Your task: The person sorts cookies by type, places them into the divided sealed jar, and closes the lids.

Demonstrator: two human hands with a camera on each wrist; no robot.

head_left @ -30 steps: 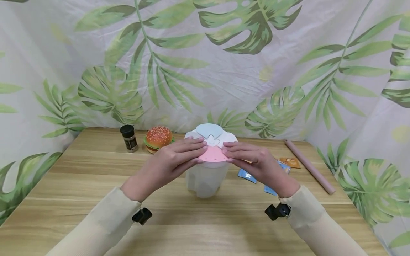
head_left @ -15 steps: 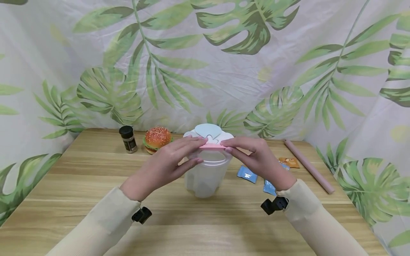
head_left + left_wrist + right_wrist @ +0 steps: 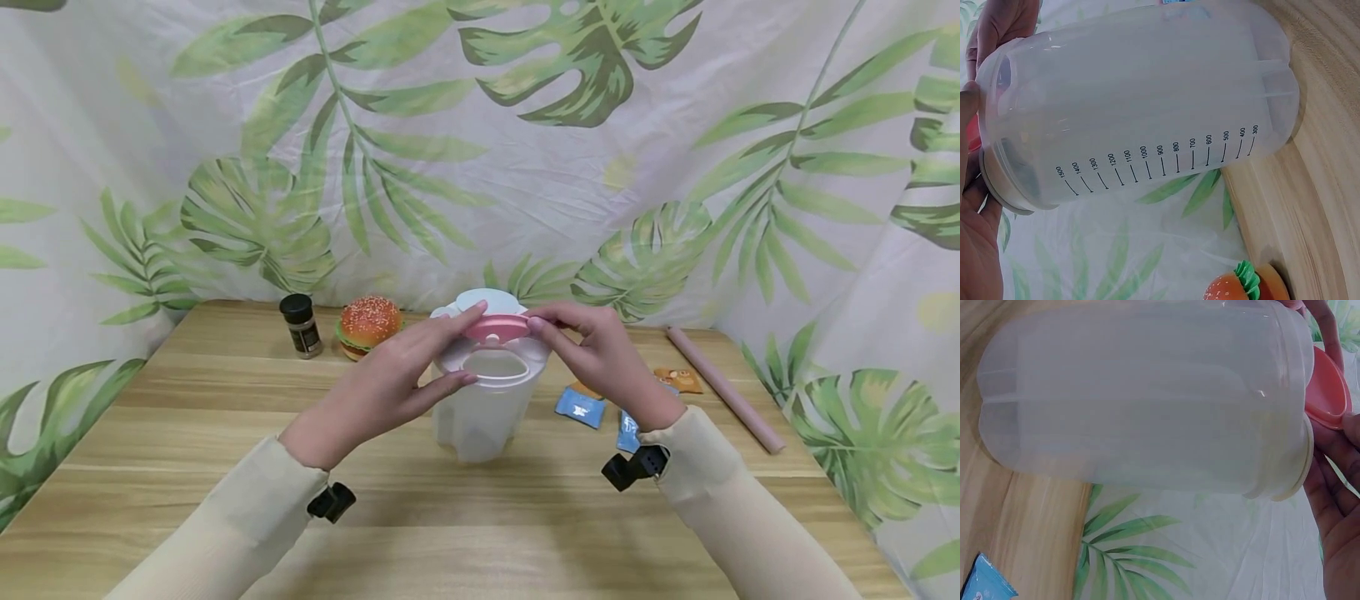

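Canister: translucent tub (image 3: 480, 425) standing upright on the worktop (image 3: 480, 542), between the two hands; presumably placed centrally so both can reach its top.
Lid: white top (image 3: 536, 354) seated on the tub; pink flap (image 3: 495, 327) tilted up, oval opening (image 3: 495, 364) uncovered in front of it. Pale blue flap (image 3: 487, 300) lies behind.
Right hand (image 3: 600, 354): grip pinching the right edge of the pink flap, thumb against forefinger. Edge hold probably gives leverage on the hinge.
Left hand (image 3: 397, 371): grip spread; fingers lie over the lid's left side, thumb at the near rim of the opening. Likely braces the tub, which looks light and could tip under a pull.
Scale: black graduations (image 3: 1160, 165) printed on the tub wall, readable in the left wrist view.
Left rear: dark-capped shaker (image 3: 302, 325) and toy-like burger (image 3: 370, 325), both apart from the tub, perhaps set there to leave arm room.
Right side: blue packet (image 3: 580, 407) near the tub, orange packet (image 3: 680, 381) farther off, mauve rod (image 3: 723, 390) lying slantwise beyond; all untouched.
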